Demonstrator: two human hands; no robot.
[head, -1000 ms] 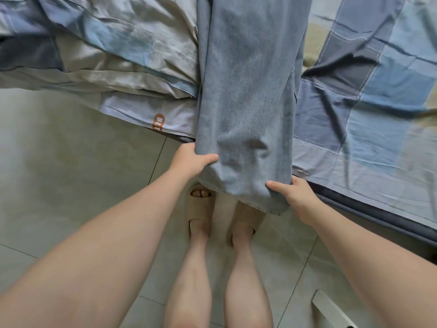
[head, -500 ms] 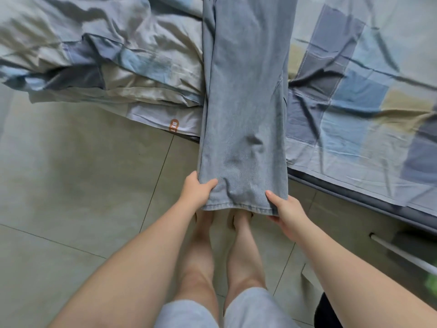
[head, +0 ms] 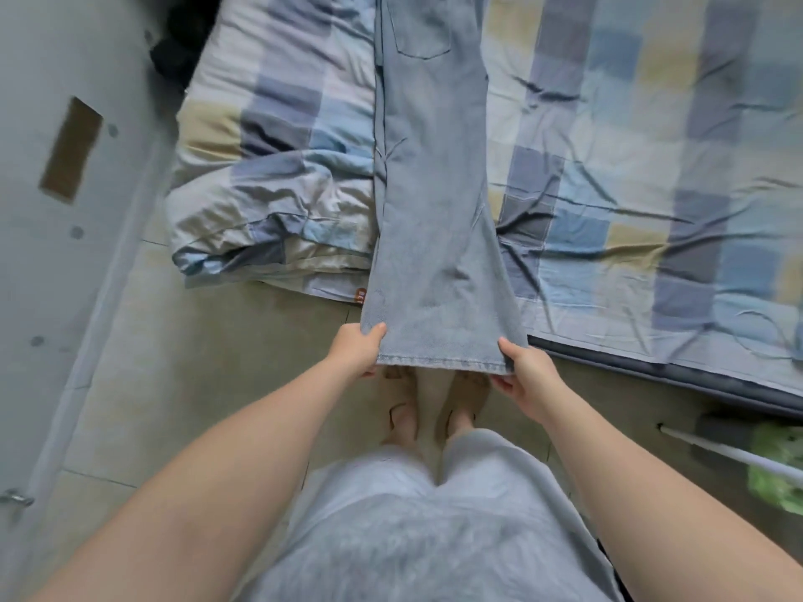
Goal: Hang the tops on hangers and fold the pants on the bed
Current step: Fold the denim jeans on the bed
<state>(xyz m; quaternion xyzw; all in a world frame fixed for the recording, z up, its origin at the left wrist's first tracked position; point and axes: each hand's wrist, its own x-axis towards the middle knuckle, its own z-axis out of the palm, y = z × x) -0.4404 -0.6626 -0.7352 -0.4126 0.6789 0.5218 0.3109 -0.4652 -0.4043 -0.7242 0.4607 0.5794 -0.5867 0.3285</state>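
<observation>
Both hands hold the hem of the jeans (head: 430, 210) just below the centre of the frame. The left hand (head: 356, 347) pinches the left corner and the right hand (head: 528, 375) pinches the right corner. Each thumb lies on top of the denim, and the other fingers are curled under it.

A second ago the hem hung crooked over the edge of the bed (head: 652, 189). Now it is straight between the hands and the cloth looks more stretched. A back pocket (head: 423, 34) has also come into view at the top of the frame.

The jeans run as one long strip from the top of the frame down to the hands, lying on the bed beside the bunched quilt (head: 269, 202). Only the hem end is over the floor (head: 217, 362). I judge that the legs are already laid one on the other and that the hem is ready to be carried up toward the waist.

Both forearms reach forward, almost straight, from the lower corners of the frame.
</observation>
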